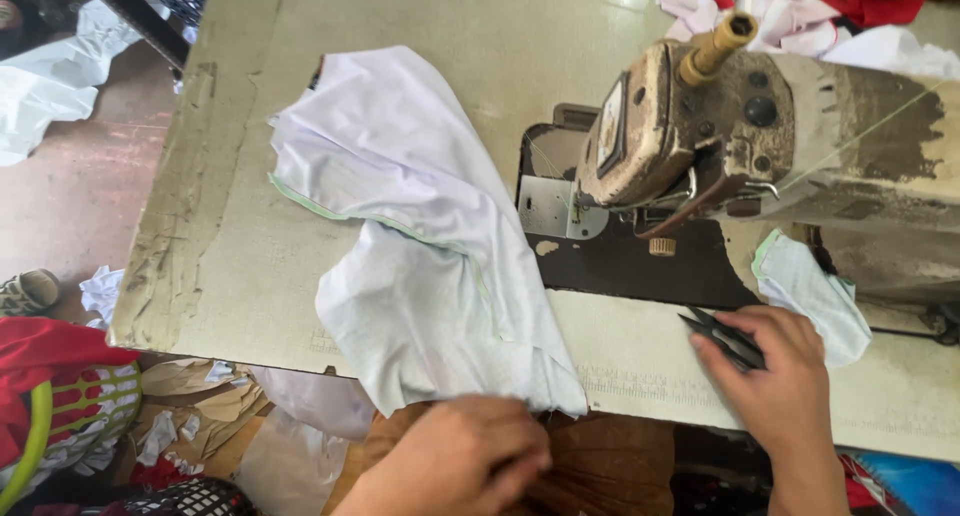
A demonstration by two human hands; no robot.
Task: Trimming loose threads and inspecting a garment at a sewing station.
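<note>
Worn table (250,266), white cloth (420,236), sewing machine (740,136)

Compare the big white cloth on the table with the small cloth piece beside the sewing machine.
The big white cloth is far larger than the small cloth piece. The big cloth drapes over the table edge; the small piece lies wholly on it. The left hand grips the big cloth; the right hand, holding dark snips, rests beside the small piece. Both are pale with green edging.

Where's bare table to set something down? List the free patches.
Free: the table left of the white cloth, and the strip behind it. Some room between cloth and right hand. Crowded: around the sewing machine and small cloth piece.
</note>
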